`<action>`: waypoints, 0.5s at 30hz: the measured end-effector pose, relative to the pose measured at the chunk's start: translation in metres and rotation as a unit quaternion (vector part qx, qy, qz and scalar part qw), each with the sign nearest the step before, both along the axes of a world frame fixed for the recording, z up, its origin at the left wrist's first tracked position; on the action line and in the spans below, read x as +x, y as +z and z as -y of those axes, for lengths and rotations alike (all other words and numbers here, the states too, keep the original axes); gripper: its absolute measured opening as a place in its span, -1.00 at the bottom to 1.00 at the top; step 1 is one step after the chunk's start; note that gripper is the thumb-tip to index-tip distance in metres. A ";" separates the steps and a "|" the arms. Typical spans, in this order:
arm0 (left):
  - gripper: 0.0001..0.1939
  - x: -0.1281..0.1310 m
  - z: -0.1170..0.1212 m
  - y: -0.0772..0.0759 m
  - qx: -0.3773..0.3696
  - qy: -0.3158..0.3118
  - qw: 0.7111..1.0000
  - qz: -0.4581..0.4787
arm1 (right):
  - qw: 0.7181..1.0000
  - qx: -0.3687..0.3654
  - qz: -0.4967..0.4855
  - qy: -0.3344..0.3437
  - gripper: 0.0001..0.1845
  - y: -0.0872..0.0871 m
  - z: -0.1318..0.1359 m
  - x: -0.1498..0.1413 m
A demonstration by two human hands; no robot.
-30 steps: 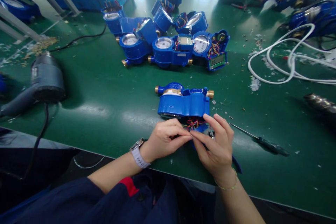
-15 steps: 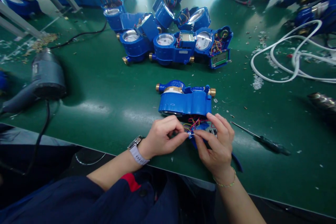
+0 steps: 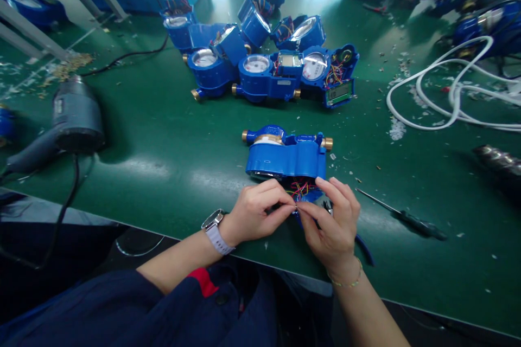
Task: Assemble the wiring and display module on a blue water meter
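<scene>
On the green desk [image 3: 171,135], the left hand [image 3: 260,210] and right hand [image 3: 334,222] pinch thin coloured wires [image 3: 301,188] between narrowed fingertips, just below the blue plastic meter with brass ends [image 3: 285,158]; rightward lies a dark-handled screwdriver [image 3: 411,218].

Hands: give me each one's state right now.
Left hand: fingertips pinched closed; contents too small to tell.
Right hand: thumb and forefinger pinched closed; contents unclear too.
</scene>
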State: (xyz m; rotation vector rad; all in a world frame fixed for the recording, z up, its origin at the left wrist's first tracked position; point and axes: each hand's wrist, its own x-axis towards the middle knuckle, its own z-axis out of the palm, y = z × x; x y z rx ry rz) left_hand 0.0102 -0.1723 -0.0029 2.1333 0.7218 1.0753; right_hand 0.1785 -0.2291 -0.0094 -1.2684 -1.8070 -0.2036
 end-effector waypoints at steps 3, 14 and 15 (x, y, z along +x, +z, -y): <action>-0.90 -0.001 -0.001 0.001 -0.032 0.009 0.999 0.000 | 1.000 -0.002 -0.002 -0.003 -0.91 0.001 0.000 0.000; -0.87 -0.003 -0.001 0.000 -0.095 0.021 0.995 -0.013 | 0.999 -0.014 -0.024 -0.027 -0.87 0.001 -0.001 0.004; -0.93 -0.002 -0.001 0.000 -0.100 0.014 0.995 -0.019 | 0.999 -0.013 -0.023 -0.028 -0.86 0.001 -0.001 0.004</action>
